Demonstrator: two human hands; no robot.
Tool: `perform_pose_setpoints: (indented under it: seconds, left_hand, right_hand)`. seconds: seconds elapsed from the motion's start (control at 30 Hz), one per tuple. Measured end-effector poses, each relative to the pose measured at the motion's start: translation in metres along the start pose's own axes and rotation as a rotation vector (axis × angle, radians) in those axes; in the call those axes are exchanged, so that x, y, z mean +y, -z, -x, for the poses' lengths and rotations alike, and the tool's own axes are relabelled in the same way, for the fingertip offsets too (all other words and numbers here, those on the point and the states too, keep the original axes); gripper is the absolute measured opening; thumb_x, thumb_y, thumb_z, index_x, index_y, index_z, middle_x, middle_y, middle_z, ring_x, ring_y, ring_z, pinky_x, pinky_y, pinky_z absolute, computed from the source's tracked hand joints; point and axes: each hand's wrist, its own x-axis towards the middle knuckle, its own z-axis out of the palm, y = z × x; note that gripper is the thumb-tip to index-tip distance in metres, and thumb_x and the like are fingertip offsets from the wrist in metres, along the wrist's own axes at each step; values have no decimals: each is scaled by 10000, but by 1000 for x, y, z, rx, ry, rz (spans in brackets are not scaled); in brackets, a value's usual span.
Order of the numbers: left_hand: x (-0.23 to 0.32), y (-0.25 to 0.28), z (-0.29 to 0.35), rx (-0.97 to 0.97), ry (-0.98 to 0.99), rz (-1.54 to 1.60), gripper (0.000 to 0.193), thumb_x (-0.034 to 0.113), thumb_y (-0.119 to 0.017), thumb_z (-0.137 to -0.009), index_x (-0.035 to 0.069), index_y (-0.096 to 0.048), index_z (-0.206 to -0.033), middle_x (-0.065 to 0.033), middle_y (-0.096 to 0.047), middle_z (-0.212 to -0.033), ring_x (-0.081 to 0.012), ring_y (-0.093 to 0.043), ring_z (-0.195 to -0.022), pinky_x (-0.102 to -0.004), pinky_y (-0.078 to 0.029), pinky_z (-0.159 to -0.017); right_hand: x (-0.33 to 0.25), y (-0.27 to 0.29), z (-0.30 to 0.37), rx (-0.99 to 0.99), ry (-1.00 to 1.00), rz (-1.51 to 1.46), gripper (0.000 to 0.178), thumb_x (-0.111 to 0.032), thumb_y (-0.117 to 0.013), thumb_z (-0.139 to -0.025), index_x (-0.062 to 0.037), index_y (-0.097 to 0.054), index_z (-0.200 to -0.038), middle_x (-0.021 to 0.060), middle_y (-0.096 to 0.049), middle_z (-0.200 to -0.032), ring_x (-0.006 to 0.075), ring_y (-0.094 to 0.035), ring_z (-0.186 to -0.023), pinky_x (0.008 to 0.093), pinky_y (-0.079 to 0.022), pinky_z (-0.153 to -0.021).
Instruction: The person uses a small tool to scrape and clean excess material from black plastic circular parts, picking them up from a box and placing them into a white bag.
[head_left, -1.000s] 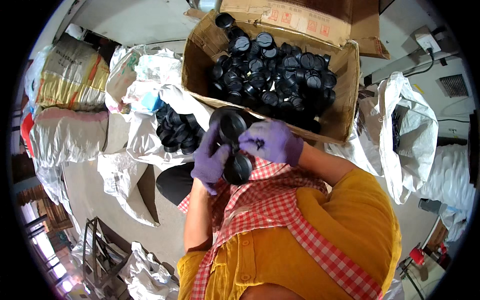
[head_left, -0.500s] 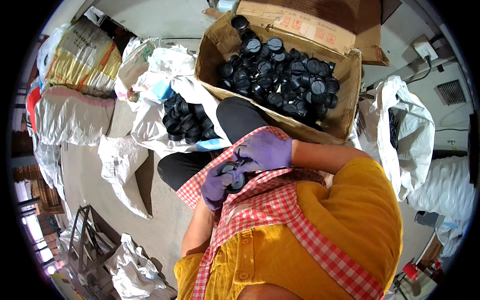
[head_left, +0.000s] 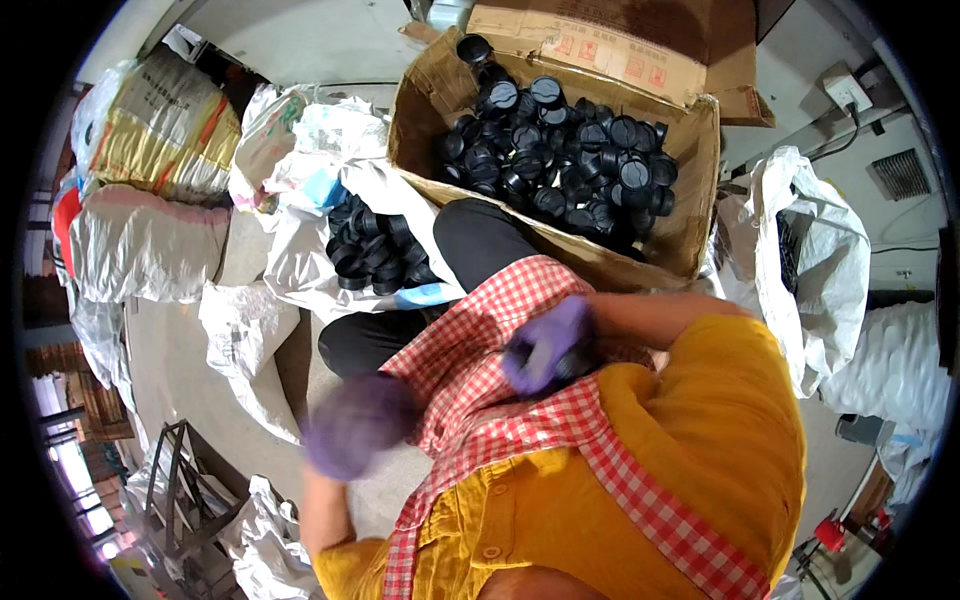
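Observation:
My left hand (head_left: 360, 425), in a purple glove, is smeared by motion out at the left of my lap. Its fingers and anything in them cannot be made out. Over the red-checked apron (head_left: 535, 285) my right hand (head_left: 548, 345), gloved alike, is curled closed. Something dark shows at its underside, mostly hidden by the fingers. In front of my knees stands a cardboard box (head_left: 560, 240) holding a heap of round black caps (head_left: 600, 150). Black rings (head_left: 375, 245) lie in an open white sack (head_left: 300, 250) to the left of my knee.
Another white sack (head_left: 815, 260) stands open right of the box. Stuffed sacks (head_left: 150, 240) are piled at the far left. A limp white sack (head_left: 245, 335) lies on the floor near a dark metal frame (head_left: 175, 490). A socket box (head_left: 845, 90) hangs at the upper right.
Both hands were together over my lap around a round black cap. Now they are apart: the left has swung left and nearer, the right has drawn slightly right and nearer.

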Motion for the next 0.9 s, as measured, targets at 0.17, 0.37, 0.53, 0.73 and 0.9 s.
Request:
perform_pose_setpoints:
  seconds: [0.17, 0.37, 0.53, 0.73, 0.9]
  left_hand:
    - [-29, 26, 43, 741, 730, 652, 341, 147, -484, -808, -49, -571, -1073, -167, -620, -1045, -225, -564, -1055, -350, -434, -924]
    - [43, -100, -87, 446, 557, 1564, 629, 292, -587, -791, -16, -402, -1306, -94, -508, -1208, -188, -533, -1017, -291, -442, -850]
    - [39, -115, -116, 399, 583, 1688, 606, 232, -619, -775, -3, -417, -1295, -96, -533, -1167, -180, -572, -973, -290, -466, -848]
    - [59, -106, -133, 399, 486, 454, 457, 71, -628, -638, 130, -605, -1091, -157, -521, -923, -338, -545, -853, -386, -459, -746]
    - [67, -109, -117, 320, 281, 16, 488, 200, -732, -633, 218, -609, -1104, -117, -517, -879, -302, -526, -769, -391, -424, -648]
  right_hand:
    - [-26, -19, 29, 673, 409, -455, 255, -95, -627, -767, -17, -574, -1004, 96, -614, -804, 196, -605, -691, 310, -503, -621]
    - [-57, -16, -46, 1048, 1036, 170, 123, -109, -592, -829, -13, -609, -904, 33, -603, -814, 136, -569, -776, 274, -452, -735]
    - [-78, -19, 0, 1157, 871, 313, 169, -82, -597, -808, -14, -608, -962, 35, -616, -839, 103, -568, -788, 250, -458, -741]
    - [-46, 24, -21, 1239, 872, 97, 184, -27, -587, -764, -16, -578, -947, 22, -599, -850, 86, -552, -798, 240, -461, -745]
    - [-31, 46, -40, 1574, 863, 229, 120, 12, -543, -751, -47, -585, -846, 39, -601, -747, 103, -559, -682, 242, -459, -648]
